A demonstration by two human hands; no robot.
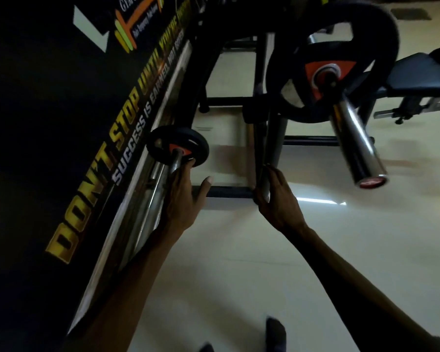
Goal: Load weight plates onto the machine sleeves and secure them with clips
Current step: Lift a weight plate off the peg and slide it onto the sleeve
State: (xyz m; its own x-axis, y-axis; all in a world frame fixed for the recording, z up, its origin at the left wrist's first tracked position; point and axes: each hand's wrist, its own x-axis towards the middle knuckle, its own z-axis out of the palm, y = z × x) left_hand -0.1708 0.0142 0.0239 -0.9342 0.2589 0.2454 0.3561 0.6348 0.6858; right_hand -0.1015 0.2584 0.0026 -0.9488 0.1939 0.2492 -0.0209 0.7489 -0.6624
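A small black plate with an orange hub (177, 146) sits on a short steel peg low at the left, close to the wall. My left hand (182, 199) reaches up to that peg, fingers spread, fingertips touching the plate's lower edge. My right hand (277, 199) is wrapped around a dark upright bar of the machine frame (271, 148). A large black plate with an orange hub (335, 62) hangs on the chrome sleeve (356, 143) at the upper right, well above my right hand. The sleeve's outer length is bare, ending in a red cap.
A black wall banner with yellow lettering (87, 174) fills the left side. A padded black bench (422, 72) stands at the far right. Dark frame rails lie on the pale tiled floor (315, 250). My feet show at the bottom edge.
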